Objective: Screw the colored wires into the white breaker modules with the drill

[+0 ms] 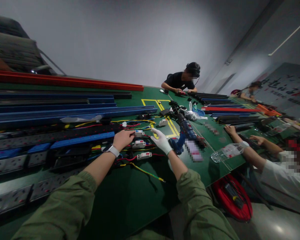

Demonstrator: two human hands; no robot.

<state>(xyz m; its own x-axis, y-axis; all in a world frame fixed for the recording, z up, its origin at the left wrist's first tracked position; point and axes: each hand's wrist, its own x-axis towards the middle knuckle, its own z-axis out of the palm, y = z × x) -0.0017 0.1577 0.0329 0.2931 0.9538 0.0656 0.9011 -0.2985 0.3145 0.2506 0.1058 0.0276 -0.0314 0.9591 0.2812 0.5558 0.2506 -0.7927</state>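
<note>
My left hand, bare with a watch at the wrist, has its fingers pressed together at the left end of a white breaker. My right hand, in a white glove, is at the wires right of that breaker, thumb and fingers apart; nothing shows held between them. Closer to me lie a second white breaker and a third, each with wires attached. A yellow-green wire runs across the green table nearest me.
Power strips and blue rails stretch along the left. A blue power drill stands right of my right hand, near a plastic bottle. People sit across and at the right.
</note>
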